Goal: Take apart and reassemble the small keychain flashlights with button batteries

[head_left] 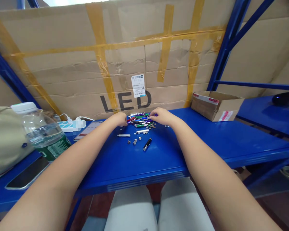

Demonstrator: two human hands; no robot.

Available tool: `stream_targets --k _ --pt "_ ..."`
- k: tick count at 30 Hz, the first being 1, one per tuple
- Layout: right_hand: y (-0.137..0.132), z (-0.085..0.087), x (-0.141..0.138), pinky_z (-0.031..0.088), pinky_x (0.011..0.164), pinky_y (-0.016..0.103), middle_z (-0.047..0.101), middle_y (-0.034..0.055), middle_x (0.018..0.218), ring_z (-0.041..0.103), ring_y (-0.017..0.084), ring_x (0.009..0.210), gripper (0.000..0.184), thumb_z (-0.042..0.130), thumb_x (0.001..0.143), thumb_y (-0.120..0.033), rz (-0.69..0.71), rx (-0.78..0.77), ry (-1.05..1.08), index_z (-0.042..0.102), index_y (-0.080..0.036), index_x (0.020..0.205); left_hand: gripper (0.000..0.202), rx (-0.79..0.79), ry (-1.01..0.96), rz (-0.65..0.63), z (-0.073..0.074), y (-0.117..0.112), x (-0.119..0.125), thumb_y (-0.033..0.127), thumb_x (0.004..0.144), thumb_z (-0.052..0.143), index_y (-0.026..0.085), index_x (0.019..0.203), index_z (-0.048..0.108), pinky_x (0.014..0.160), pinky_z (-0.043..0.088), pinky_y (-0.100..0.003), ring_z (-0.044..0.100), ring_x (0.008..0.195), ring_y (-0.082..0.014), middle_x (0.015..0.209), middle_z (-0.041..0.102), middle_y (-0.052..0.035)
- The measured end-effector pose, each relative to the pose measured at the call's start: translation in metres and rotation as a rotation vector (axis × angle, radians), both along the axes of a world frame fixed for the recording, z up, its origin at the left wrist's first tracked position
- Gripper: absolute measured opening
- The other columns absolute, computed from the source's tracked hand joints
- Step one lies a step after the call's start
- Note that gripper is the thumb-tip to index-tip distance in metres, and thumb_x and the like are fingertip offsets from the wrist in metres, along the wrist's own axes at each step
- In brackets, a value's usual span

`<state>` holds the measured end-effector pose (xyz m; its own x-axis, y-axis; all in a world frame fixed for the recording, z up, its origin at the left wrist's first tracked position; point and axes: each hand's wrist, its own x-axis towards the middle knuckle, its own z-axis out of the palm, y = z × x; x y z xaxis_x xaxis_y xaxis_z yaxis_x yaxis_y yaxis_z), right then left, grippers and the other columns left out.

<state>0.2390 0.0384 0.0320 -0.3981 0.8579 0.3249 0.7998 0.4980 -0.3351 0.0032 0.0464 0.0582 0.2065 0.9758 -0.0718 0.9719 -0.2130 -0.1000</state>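
The metal shelf (135, 166) is bright blue. The big cardboard box (62, 80) is brown with yellow tape (100, 54) and black letters (125, 101). The little tubes (139, 121) are many colours.

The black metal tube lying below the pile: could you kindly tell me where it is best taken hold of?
Pinch the black metal tube across its middle, from above, likely with the right hand. It lies flat on the blue shelf, slim and round, with nothing touching it, so fingers fit on both long sides.
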Motion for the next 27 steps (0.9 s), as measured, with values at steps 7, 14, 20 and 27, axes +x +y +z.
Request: stream_targets --k 7,14,20,27 --pt "0.0 -0.001 0.004 0.046 0.087 0.033 0.069 0.0099 0.108 0.062 0.022 0.099 0.023 0.056 0.085 -0.028 -0.057 -0.031 0.021 0.071 -0.017 0.099 0.021 0.266 -0.164 -0.089 -0.001 0.034 0.027 0.027 0.076 0.06 0.019 0.091 0.072 0.075 0.045 -0.031 0.061 0.093 -0.025 0.099 0.07 -0.0112" --pt "0.002 -0.002 0.006 0.046 0.086 0.03 0.07 0.0074 0.105 0.063 0.02 0.097 0.021 0.057 0.083 -0.024 0.005 -0.024 0.002 0.072 -0.018 0.097 0.023 0.332 -0.225 -0.108 -0.011 0.041 0.04 0.026 0.078 0.059 0.018 0.097 0.068 0.081 0.045 -0.031 0.059 0.1 -0.0254 0.105 0.067 -0.0107" --pt "0.001 0.001 0.008 0.047 0.081 0.029 0.071 0.0064 0.102 0.063 0.021 0.093 0.022 0.059 0.078 -0.021 0.046 -0.08 -0.035 0.073 -0.019 0.096 0.021 -0.033 -0.272 -0.32 0.001 0.0 0.034 0.035 0.073 0.064 0.021 0.087 0.071 0.067 0.042 -0.027 0.062 0.078 -0.0188 0.086 0.071 -0.0034" --pt "0.0 -0.001 0.008 0.048 0.076 0.028 0.072 0.0053 0.102 0.064 0.021 0.091 0.023 0.059 0.078 -0.022 0.039 -0.123 0.004 0.072 -0.019 0.097 0.014 -0.173 -0.13 -0.374 -0.009 -0.012 0.045 0.032 0.07 0.062 0.022 0.075 0.072 0.064 0.039 -0.026 0.06 0.075 -0.0181 0.083 0.072 -0.0022"
